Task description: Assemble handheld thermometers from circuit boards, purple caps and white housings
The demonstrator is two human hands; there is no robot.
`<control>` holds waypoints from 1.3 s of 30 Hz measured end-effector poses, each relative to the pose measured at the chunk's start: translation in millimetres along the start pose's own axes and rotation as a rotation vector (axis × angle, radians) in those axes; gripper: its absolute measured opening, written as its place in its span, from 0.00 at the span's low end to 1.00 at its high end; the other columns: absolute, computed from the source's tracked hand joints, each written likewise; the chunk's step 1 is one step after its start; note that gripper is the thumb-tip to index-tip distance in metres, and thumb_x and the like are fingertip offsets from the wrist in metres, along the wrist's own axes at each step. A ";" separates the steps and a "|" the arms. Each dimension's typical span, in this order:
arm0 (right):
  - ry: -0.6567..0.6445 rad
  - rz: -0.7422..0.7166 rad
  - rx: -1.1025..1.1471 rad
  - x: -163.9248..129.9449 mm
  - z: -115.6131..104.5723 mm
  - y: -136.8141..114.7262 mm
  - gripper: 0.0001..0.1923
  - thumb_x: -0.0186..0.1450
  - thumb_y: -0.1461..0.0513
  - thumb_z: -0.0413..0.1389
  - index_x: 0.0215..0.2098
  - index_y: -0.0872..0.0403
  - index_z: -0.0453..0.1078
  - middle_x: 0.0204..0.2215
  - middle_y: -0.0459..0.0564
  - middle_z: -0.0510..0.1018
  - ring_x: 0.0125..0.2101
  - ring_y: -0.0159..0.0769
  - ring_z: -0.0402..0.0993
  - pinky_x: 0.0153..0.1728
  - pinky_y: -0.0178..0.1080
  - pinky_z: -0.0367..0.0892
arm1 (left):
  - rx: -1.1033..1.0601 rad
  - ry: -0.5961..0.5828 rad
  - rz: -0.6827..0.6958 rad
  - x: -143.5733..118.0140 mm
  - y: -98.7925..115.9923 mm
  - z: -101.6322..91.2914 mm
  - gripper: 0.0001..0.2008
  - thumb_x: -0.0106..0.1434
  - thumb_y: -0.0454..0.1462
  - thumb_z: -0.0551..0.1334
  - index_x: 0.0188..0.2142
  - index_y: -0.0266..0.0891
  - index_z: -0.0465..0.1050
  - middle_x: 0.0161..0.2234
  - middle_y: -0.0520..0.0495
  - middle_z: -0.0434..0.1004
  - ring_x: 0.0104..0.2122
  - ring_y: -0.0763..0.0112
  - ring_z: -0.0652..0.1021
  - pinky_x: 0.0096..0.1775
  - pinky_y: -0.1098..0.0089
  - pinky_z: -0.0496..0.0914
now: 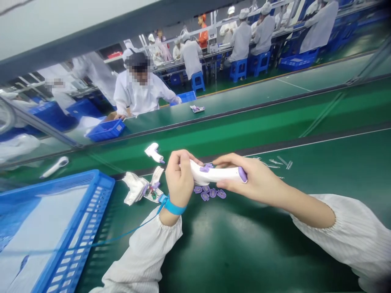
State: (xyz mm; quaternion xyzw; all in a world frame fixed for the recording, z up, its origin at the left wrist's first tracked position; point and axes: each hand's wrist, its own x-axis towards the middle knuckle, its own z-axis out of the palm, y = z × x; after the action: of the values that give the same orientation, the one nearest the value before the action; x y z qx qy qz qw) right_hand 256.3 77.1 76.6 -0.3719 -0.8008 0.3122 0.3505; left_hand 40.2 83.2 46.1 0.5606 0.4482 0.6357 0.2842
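A white handheld device with purple trim (pixel 218 174), gun-shaped like an infrared thermometer, is held level between both hands above the green bench. My left hand (pixel 180 177), with a blue wrist strap at its wrist, is closed around the head end, which it mostly hides. Around the handle near the purple end cap, my right hand (pixel 249 179) grips with thumb below and fingers above. Several small purple parts (pixel 213 192) lie on the bench just under the device. Left of my left hand are opened white shells (pixel 134 188) with purple pieces and a circuit board (pixel 152 193).
A blue crate (pixel 94 215) with white sheets stands at the left. Another white device (pixel 154 152) lies beyond my left hand. Clear strips (pixel 279 162) lie behind my right hand. Across the green conveyor (pixel 244 116), a co-worker (pixel 140 91) sits beside a blue bin (pixel 106 129).
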 end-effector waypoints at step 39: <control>0.091 -0.433 0.058 -13.8 40.8 3.8 0.30 0.77 0.39 0.47 0.56 0.50 0.78 0.51 0.58 0.83 0.51 0.46 0.81 0.50 0.47 0.79 | -0.722 0.012 -0.093 16.4 24.9 -1.9 0.29 0.80 0.54 0.52 0.24 0.41 0.65 0.13 0.55 0.63 0.15 0.74 0.68 0.27 0.71 0.69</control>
State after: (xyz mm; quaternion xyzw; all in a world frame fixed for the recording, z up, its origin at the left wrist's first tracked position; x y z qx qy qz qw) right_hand 231.9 58.2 46.3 -0.1948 -0.8359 0.2356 0.4559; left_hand 38.4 86.0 75.7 0.3993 0.2214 0.7427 0.4899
